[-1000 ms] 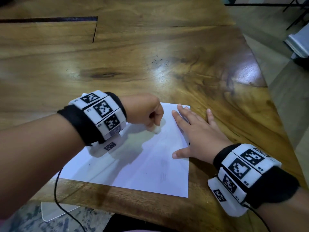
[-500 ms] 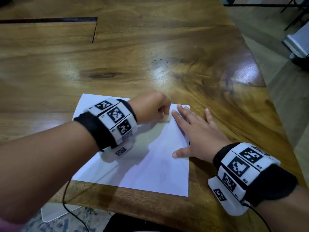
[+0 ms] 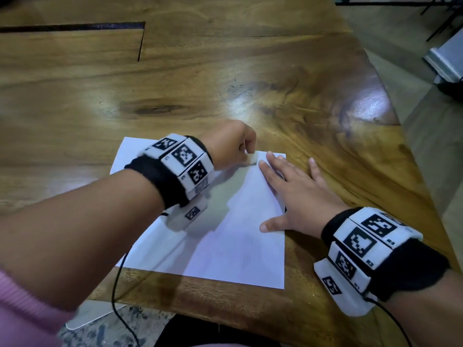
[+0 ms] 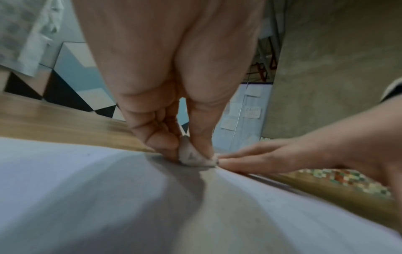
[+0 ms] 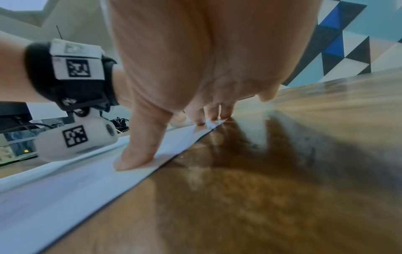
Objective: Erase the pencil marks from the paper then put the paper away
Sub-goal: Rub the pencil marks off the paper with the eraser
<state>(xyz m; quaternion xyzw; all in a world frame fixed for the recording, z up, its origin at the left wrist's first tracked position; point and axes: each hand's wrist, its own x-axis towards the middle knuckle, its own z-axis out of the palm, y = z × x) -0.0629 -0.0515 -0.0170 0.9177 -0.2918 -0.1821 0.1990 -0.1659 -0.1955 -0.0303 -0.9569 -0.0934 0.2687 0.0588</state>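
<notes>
A white sheet of paper (image 3: 225, 246) lies flat on the wooden table (image 3: 225, 83) near its front edge. My left hand (image 3: 233, 146) pinches a small white eraser (image 3: 251, 159) (image 4: 193, 157) and presses it on the paper's far edge, close to the right corner. My right hand (image 3: 295, 191) lies flat with fingers spread over the paper's right edge, thumb (image 5: 135, 154) pressing the sheet (image 5: 65, 189) down. The eraser nearly touches the right hand's fingertips (image 4: 234, 159). Faint pencil marks (image 3: 246, 259) show low on the sheet.
The table's angled right edge (image 3: 406, 136) drops to the floor. A dark slot (image 3: 75, 27) cuts the tabletop at the far left. A black cable (image 3: 117, 284) hangs from my left wrist over the front edge.
My left hand has slid the eraser away from me, from the middle of the sheet to its far edge beside the right fingertips. The right hand has stayed put.
</notes>
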